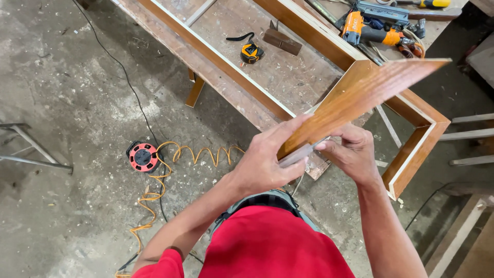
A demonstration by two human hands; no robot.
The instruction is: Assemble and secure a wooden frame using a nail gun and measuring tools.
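Both hands hold a thin brown wood strip (355,98) up in the air over the corner of a wooden frame (411,149). The left hand (267,159) has its grip clamped on the strip's near end, fingers lying along its face. The right hand (352,152) pinches the same end from below. A tape measure (250,52) lies on the tabletop (288,77), well apart.

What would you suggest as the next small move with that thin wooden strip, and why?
Probably lower the far end of the wooden strip toward the open frame on the workbench. Both the left hand and right hand pinch its near end, so the strip juts out unsupported, tilted up above the frame's corner.
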